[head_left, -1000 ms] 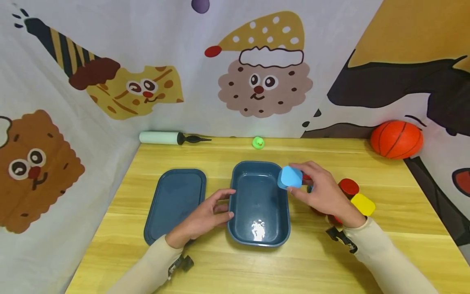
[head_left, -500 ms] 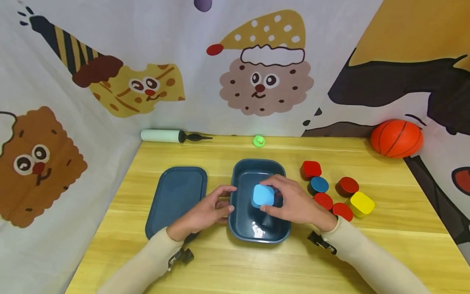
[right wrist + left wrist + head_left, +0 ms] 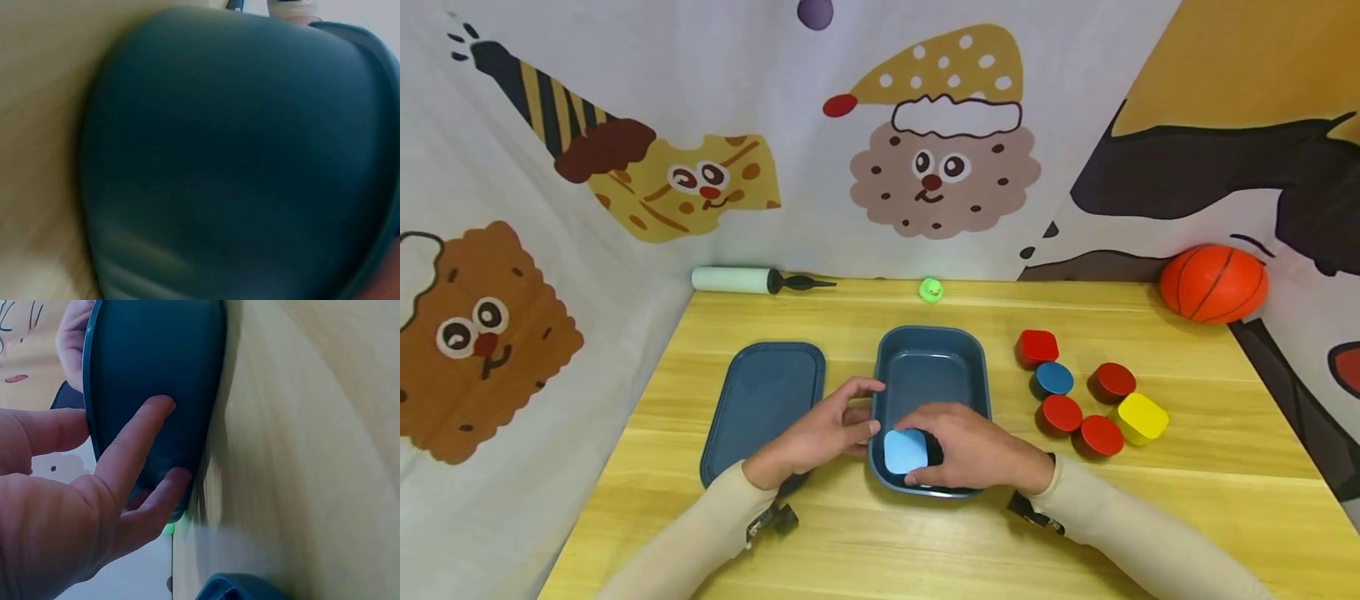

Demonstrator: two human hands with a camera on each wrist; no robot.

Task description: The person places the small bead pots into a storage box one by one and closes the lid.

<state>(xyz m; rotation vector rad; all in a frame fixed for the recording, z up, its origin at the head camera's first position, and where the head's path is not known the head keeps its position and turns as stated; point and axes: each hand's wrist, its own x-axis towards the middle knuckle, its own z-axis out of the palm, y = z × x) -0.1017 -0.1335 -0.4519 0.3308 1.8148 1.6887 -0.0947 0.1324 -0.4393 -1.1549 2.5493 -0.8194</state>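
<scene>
"Light-blue block [image 3: 905, 452], where is it sitting?"
"Right grip [image 3: 966, 446] is pinching it at the glossy box [image 3: 928, 375]'s near-left corner; left grip [image 3: 823, 433], relaxed, is touching the wall [image 3: 150, 356]."
"Red cylinders [image 3: 1061, 415] are standing rightward."

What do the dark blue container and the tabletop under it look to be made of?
Container: probably moulded plastic, smooth with a soft sheen; pale reflections streak its wall. Tabletop: wood or wood-look laminate, fairly smooth; yellow grain streaks show, but which is unclear.
</scene>
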